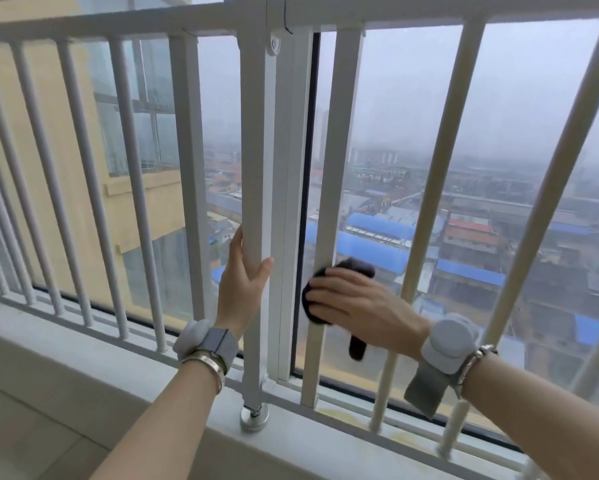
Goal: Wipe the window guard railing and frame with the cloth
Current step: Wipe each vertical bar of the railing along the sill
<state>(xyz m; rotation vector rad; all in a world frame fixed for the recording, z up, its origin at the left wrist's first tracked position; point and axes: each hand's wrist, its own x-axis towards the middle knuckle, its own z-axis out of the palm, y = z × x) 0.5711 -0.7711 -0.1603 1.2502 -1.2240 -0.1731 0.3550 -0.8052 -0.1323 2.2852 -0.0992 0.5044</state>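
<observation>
Dark cloth pressed on a flat white bar of the window guard, just right of the frame.

The right hand lay flat-fingered over the cloth, one tail hanging below. The left hand curled around the square post. Open gaps stood between the bars; the sill ran beneath the railing.

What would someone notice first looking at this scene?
The white railing runs across the whole window, with a hazy city far below. At centre, the left hand grips a square post. Just right of it, the right hand presses a dark cloth against a flat bar.
</observation>
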